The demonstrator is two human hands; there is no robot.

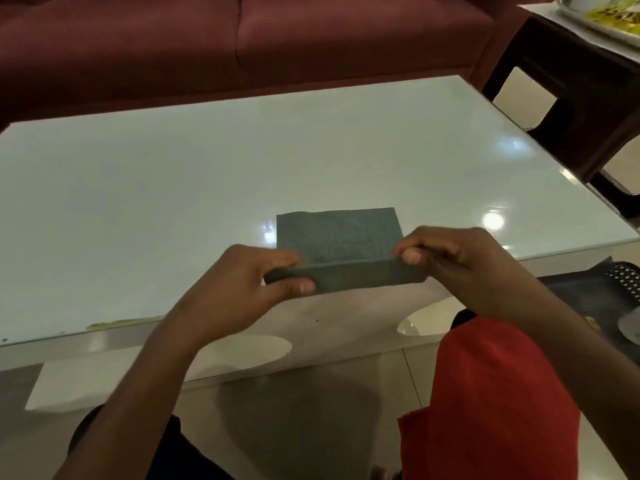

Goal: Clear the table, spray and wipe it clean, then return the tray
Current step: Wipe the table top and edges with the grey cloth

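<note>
Both hands hold a grey cloth (341, 237) over the near edge of the white table (138, 185). The left hand (242, 289) pinches the cloth's near left corner, thumb on top and fingers curled beneath; the right hand (457, 258) pinches the near right corner the same way, fingers bent tightly round the fabric. Between the 2 hands the near edge is lifted and folded into a raised strip, while the far part of the cloth lies flat on the glossy tabletop. A maroon sofa (242, 39) stands behind the table. At the far right a dark side table (571, 74) carries a tray (609, 32) with something yellow on it, well apart from the cloth.
</note>
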